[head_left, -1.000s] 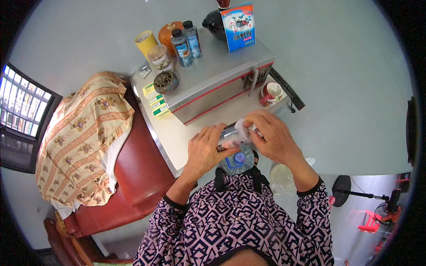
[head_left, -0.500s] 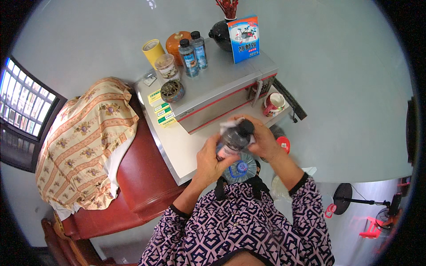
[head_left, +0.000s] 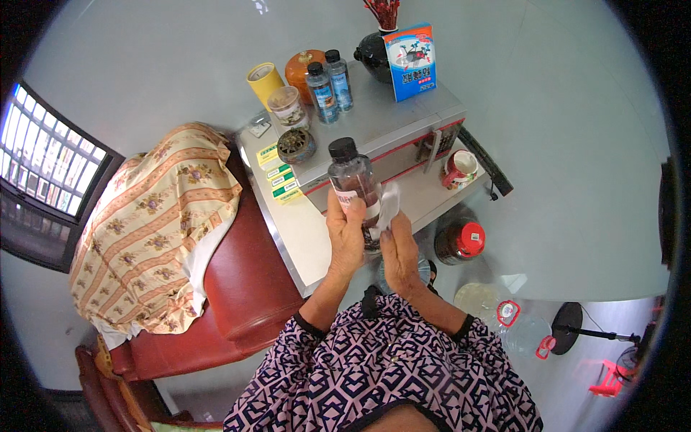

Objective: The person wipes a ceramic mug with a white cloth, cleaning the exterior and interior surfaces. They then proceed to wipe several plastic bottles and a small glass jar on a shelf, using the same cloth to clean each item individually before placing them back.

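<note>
A clear bottle with a black cap and a pale label stands nearly upright in front of me, dark inside its lower part. My left hand is wrapped round its lower left side, thumb across the label. On the other side my right hand presses a white tissue or cloth against the bottle, fingers pointing up. The bottle's base is partly covered by my hands. Behind it, two similar black-capped bottles with blue labels stand on a silver box-shaped appliance.
On the appliance are a yellow canister, a lidded clear tub, an ornate round pot and a blue box. A red mug is beside it. A red-lidded jar sits lower right; a red sofa lies left.
The bottle has risen and turned from tilting right to nearly upright. My right hand has moved from near the cap down to the bottle's lower side, bringing the tissue along.
</note>
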Demonstrator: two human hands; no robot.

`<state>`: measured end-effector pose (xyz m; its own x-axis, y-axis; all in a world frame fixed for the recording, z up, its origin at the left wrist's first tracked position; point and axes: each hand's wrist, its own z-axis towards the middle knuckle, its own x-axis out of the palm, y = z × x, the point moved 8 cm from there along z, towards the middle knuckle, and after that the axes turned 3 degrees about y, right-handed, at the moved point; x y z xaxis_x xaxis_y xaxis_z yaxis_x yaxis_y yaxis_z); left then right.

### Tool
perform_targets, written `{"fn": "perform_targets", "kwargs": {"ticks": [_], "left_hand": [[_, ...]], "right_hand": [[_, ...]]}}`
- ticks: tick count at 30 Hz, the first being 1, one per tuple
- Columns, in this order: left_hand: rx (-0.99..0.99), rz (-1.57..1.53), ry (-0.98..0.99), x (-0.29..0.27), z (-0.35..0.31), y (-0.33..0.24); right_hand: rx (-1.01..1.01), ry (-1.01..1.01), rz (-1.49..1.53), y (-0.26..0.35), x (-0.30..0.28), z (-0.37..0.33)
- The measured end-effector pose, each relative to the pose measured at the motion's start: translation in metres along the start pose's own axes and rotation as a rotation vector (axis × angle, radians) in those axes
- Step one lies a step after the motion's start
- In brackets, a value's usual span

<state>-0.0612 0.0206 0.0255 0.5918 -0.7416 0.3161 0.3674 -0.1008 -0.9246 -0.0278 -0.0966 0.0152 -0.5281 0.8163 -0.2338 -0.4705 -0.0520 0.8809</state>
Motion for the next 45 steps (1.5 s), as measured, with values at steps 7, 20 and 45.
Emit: {"fn": "perform_targets", "kwargs": {"ticks": [7, 20, 45], "left_hand": [[-0.169, -0.192, 0.041, -0.002, -0.004, 0.029], [-0.230, -0.363, -0.052, 0.007, -0.018, 0.030], [-0.119, -0.235, 0.011, 0.003, -0.013, 0.017]], "right_hand": [[-0.306, -0.020, -0.337, 0.025, -0.002, -0.011], [-0.326, 0.000, -0.211, 0.052, -0.007, 0.076], [0.282, -0.028, 0.112, -0.033, -0.019, 0.006]]}}
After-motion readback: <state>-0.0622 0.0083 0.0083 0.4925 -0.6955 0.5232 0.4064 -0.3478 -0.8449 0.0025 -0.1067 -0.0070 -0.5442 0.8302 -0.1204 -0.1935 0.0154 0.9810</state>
